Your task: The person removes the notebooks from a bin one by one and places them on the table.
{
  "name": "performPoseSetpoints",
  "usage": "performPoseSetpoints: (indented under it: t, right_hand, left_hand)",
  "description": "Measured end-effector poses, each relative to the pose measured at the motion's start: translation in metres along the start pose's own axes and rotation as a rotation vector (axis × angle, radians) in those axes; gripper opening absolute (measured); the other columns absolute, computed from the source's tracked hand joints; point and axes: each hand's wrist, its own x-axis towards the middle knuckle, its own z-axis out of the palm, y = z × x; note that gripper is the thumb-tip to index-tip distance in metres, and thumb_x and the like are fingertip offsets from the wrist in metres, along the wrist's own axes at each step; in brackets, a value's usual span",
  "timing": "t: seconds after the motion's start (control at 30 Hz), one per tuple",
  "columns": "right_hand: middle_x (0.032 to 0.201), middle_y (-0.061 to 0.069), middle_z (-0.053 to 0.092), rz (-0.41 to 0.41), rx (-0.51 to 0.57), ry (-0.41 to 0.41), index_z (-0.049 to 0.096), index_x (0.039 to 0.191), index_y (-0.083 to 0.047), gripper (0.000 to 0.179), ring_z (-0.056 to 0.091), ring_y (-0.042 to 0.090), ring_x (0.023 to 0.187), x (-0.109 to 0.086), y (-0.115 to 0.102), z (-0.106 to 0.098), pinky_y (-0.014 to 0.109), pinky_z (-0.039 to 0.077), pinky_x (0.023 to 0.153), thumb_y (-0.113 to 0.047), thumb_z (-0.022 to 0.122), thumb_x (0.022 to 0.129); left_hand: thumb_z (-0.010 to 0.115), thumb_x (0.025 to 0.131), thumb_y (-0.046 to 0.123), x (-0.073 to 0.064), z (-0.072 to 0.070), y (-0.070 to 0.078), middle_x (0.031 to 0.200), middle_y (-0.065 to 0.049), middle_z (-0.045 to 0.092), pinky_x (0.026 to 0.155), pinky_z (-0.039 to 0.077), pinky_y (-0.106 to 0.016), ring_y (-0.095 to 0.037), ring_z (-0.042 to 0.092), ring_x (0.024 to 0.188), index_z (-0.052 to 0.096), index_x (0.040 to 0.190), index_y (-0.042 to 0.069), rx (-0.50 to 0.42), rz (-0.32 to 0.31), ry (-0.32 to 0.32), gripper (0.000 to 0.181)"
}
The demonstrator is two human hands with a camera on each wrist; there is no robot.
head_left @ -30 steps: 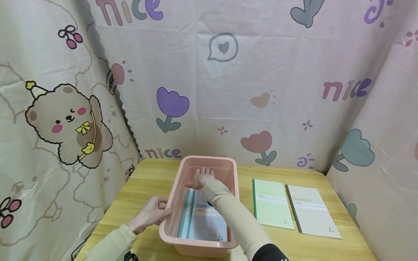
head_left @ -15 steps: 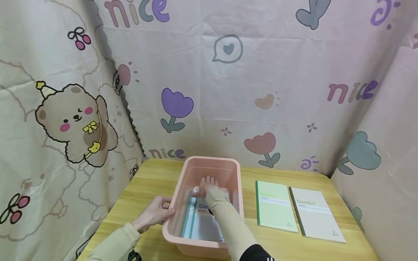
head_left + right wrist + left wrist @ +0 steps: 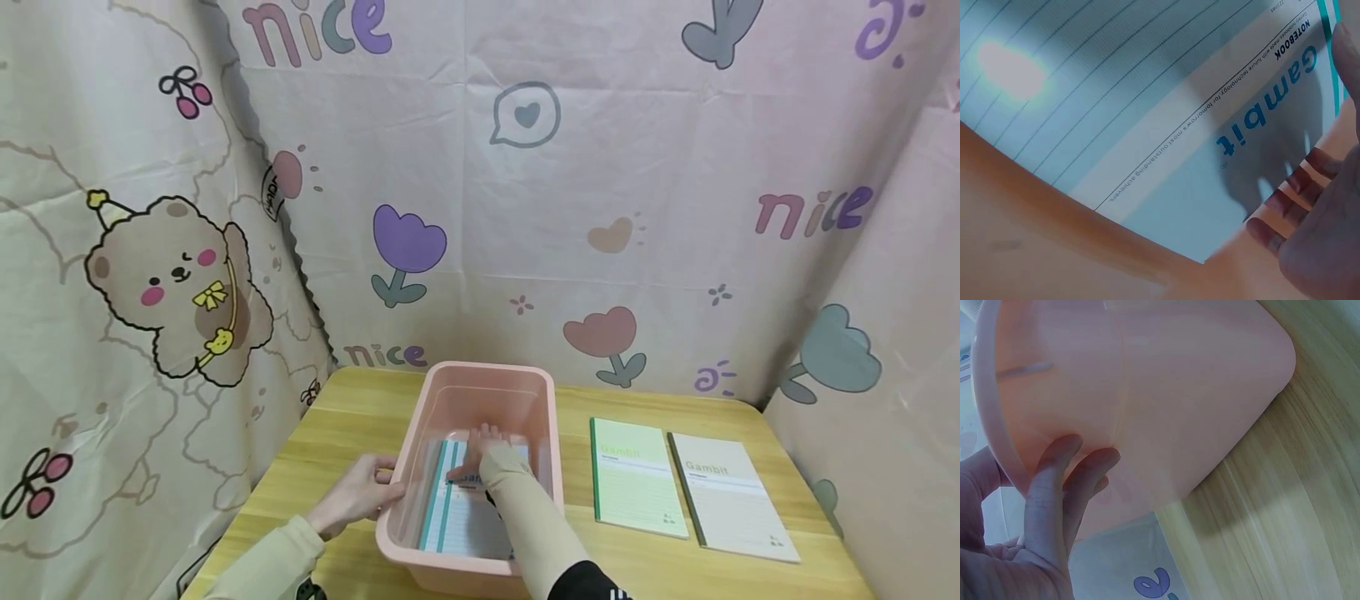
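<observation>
Bent page: the right hand [image 3: 486,450] is down inside the pink tub [image 3: 497,402], over the far end of the blue notebooks [image 3: 474,525]. Its thumb and fingers are spread, not wrapped round anything. If those fingertips push on the far edge, I think a cover could fold. I can't tell how hard they touch.
Crooked pile: at least two blue notebooks lie flat on the tub's floor, one partly over the other. Two blue-green strips show near the tub's left wall. A sideways shove could spread them more.
Sliding tub: the left hand [image 3: 360,496] grips the tub's left rim, fingers outside and thumb over the top. If it let go while the other hand pushed, the tub might scoot.
Bumped arm: the right sleeve [image 3: 532,525] crosses the tub's near right rim, so a quick lift might knock the side.
Other notebooks: a green one [image 3: 640,477] lies flat to the right of the tub, and a gray one [image 3: 737,498] sits further right, both apart from it.
Table: yellowish wood [image 3: 360,404] with streaky lines, all around the tub.
Room: a pale cloth [image 3: 517,208] with flowers hangs behind the tub, and a party-hat bear [image 3: 180,292] is printed to its left.
</observation>
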Motion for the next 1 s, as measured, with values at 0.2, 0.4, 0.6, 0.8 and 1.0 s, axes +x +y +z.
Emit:
performPoseSetpoints:
  t: [0.2, 0.4, 0.6, 0.8, 1.0]
  right_hand:
    - [0.162, 0.015, 0.036, -0.041, -0.095, 0.018, 0.042, 0.15, -0.008, 0.106, 0.032, 0.033, 0.152, 0.008, 0.003, 0.004, 0.05, 0.029, 0.127, -0.063, 0.083, 0.069]
    - [0.158, 0.013, 0.042, -0.067, -0.167, 0.069, 0.045, 0.146, -0.009, 0.108, 0.037, 0.033, 0.148, 0.011, 0.004, 0.009, 0.052, 0.031, 0.126, -0.068, 0.083, 0.064]
    - [0.152, 0.01, 0.05, -0.095, -0.192, 0.125, 0.051, 0.141, -0.011, 0.104, 0.044, 0.033, 0.143, 0.026, 0.007, 0.023, 0.054, 0.035, 0.122, -0.069, 0.083, 0.062]
    - [0.138, 0.004, 0.06, -0.104, -0.305, 0.168, 0.057, 0.132, -0.017, 0.096, 0.055, 0.028, 0.126, 0.034, 0.006, 0.028, 0.052, 0.045, 0.108, -0.076, 0.08, 0.059]
    - [0.132, 0.005, 0.061, -0.105, -0.356, 0.175, 0.055, 0.13, -0.018, 0.096, 0.055, 0.026, 0.121, 0.029, 0.002, 0.022, 0.05, 0.047, 0.105, -0.077, 0.079, 0.059]
  left_hand:
    - [0.058, 0.091, 0.001, 0.0, 0.001, 0.001, 0.104, -0.03, 0.073, 0.069, 0.066, -0.042, -0.034, 0.076, 0.087, 0.044, 0.131, -0.024, -0.001, 0.007, 0.006, 0.05]
    - [0.057, 0.092, 0.0, 0.0, 0.001, 0.0, 0.104, -0.032, 0.072, 0.068, 0.066, -0.042, -0.032, 0.076, 0.086, 0.045, 0.129, -0.025, -0.012, 0.024, -0.002, 0.047]
    - [0.056, 0.093, -0.001, -0.001, 0.001, 0.0, 0.104, -0.032, 0.072, 0.067, 0.066, -0.041, -0.032, 0.076, 0.084, 0.043, 0.13, -0.025, -0.02, 0.028, -0.013, 0.046]
    - [0.056, 0.094, 0.0, -0.002, 0.0, 0.001, 0.104, -0.032, 0.072, 0.068, 0.066, -0.042, -0.034, 0.076, 0.087, 0.044, 0.131, -0.025, -0.011, 0.012, -0.007, 0.046]
    - [0.056, 0.092, 0.0, -0.002, 0.002, 0.002, 0.105, -0.031, 0.072, 0.068, 0.066, -0.042, -0.035, 0.076, 0.088, 0.043, 0.132, -0.025, -0.006, 0.003, 0.008, 0.049]
